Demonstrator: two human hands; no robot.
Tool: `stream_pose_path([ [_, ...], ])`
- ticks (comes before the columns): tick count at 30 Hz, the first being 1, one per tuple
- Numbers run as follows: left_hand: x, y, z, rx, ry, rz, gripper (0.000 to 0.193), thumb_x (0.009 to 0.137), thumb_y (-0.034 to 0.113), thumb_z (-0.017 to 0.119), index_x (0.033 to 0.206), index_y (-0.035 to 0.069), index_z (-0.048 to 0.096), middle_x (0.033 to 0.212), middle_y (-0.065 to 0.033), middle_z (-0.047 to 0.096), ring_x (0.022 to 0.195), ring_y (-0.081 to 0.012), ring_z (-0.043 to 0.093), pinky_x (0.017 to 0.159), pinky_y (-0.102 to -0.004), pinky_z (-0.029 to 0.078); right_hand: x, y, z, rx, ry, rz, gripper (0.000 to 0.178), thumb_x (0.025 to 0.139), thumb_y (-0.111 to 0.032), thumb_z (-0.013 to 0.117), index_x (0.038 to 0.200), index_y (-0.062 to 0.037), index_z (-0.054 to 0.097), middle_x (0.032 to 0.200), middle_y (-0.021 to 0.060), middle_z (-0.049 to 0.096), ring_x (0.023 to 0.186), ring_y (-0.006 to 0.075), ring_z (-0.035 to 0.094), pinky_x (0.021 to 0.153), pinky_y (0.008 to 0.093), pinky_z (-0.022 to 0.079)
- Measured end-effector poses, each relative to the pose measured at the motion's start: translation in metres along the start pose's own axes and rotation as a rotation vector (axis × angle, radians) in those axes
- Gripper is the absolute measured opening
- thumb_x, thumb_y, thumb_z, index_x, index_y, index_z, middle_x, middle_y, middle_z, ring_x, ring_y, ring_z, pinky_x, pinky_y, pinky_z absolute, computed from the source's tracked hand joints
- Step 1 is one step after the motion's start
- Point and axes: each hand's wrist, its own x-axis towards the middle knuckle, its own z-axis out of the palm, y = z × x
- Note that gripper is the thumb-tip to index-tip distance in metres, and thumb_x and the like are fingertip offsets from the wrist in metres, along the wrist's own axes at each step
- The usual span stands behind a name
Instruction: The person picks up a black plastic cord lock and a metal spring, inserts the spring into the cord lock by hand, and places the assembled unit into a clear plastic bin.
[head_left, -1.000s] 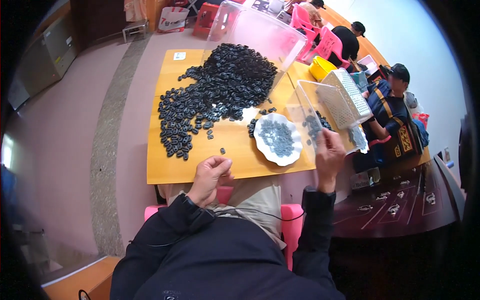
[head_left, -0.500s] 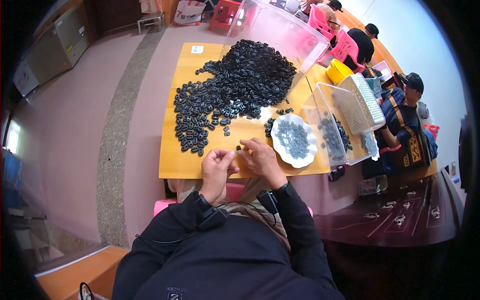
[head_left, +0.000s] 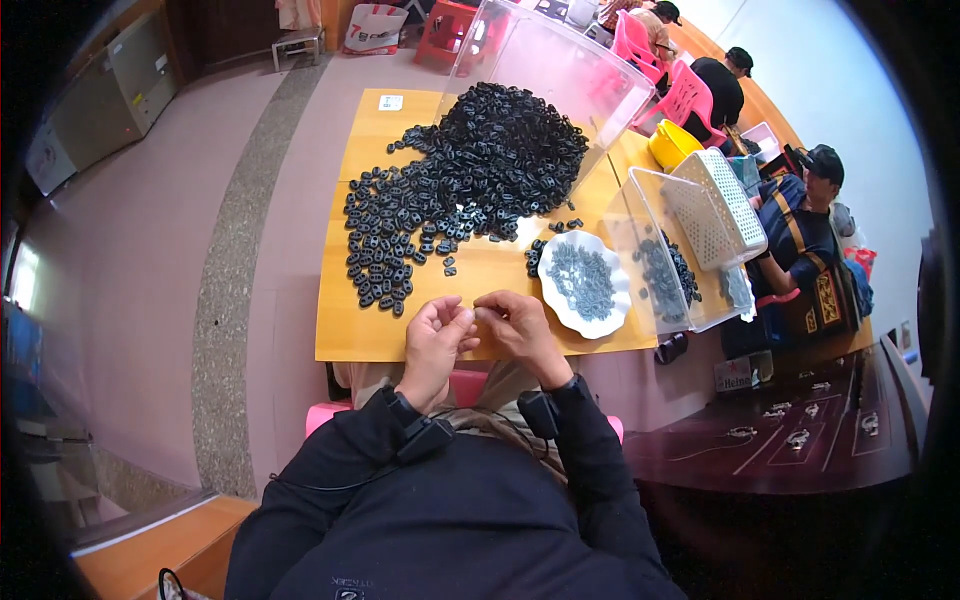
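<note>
We see the yellow table (head_left: 350, 335) bearing a black parts pile (head_left: 470, 190) at 12 o'clock. White plate (head_left: 585, 280) at 2 o'clock. Left hand (head_left: 432, 340) and right hand (head_left: 515, 325) meet fingertip-to-fingertip, curled; any pinched part cannot be told.

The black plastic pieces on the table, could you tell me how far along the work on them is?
Done: unclear; some dark pieces lie in the clear tub. In hand: the left hand and right hand meet at the table edge over something too small to identify. Left: a big pile of black pieces, and small grey parts in the white plate.
</note>
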Motion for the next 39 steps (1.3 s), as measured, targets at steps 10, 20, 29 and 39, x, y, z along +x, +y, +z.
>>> stream_pose_path([
  [10, 0.0, -0.007, -0.006, 0.07, -0.144, -0.039, 0.011, 0.092, 0.01, 0.061, 0.097, 0.0, 0.062, 0.082, -0.0037, 0.063, 0.07, -0.0099, 0.061, 0.068, -0.0229, 0.055, -0.023, -0.014, -0.017, 0.431, 0.097, 0.159, 0.015, 0.087, -0.002, 0.064, 0.101, 0.0043, 0.064, 0.08, 0.0064, 0.067, 0.068, 0.0083, 0.062, 0.06, 0.0223, 0.05],
  [20, -0.003, -0.003, 0.0, 0.055, -0.146, -0.119, 0.011, 0.092, 0.011, 0.061, 0.097, 0.001, 0.059, 0.083, -0.0041, 0.062, 0.07, -0.011, 0.061, 0.066, -0.024, 0.055, -0.019, 0.042, -0.096, -0.615, 0.25, 0.157, 0.014, 0.081, -0.014, 0.064, 0.092, -0.0062, 0.068, 0.09, 0.0126, 0.063, 0.083, 0.0329, 0.062, 0.073, 0.0409, 0.049],
  [29, -0.002, -0.005, -0.001, 0.01, -0.124, -0.08, 0.01, 0.091, 0.007, 0.061, 0.099, 0.004, 0.058, 0.085, -0.0048, 0.063, 0.072, -0.0111, 0.062, 0.066, -0.0254, 0.056, -0.014, 0.046, -0.092, -0.612, 0.177, 0.182, 0.013, 0.084, -0.017, 0.058, 0.086, -0.0068, 0.067, 0.086, 0.0131, 0.062, 0.082, 0.0362, 0.061, 0.073, 0.0448, 0.049],
  [39, -0.001, -0.003, -0.002, -0.005, -0.132, -0.107, 0.011, 0.09, 0.009, 0.063, 0.1, 0.005, 0.058, 0.083, -0.0039, 0.063, 0.072, -0.0108, 0.062, 0.066, -0.0256, 0.056, -0.016, 0.057, -0.091, -0.596, 0.25, 0.12, 0.013, 0.089, -0.017, 0.053, 0.087, -0.0056, 0.06, 0.092, 0.0146, 0.06, 0.082, 0.0377, 0.06, 0.07, 0.0467, 0.049],
])
